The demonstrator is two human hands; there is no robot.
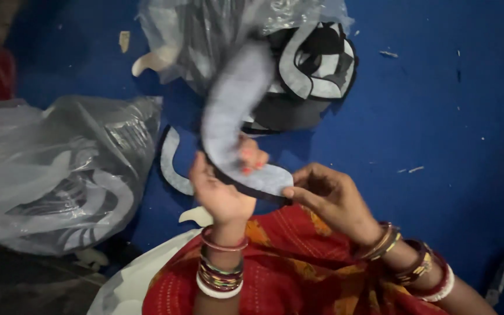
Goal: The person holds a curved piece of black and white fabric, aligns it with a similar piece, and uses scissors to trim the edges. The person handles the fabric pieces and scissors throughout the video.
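A curved grey piece with a black edge (234, 111), shaped like a bent strip, is held up in front of me. My left hand (220, 189) grips its lower bend, thumb in front and fingers behind. My right hand (331, 195) pinches the piece's right end between thumb and fingertips. Both wrists carry several bangles. Below the hands lies red and orange patterned cloth (287, 268) over my lap.
A pile of similar grey and black curved pieces (316, 64) lies on the blue surface (438, 128), partly under a clear plastic bag (205, 29). Another plastic bag (53, 175) with cut pieces sits at the left. One loose curved piece (173, 163) lies beside my left hand.
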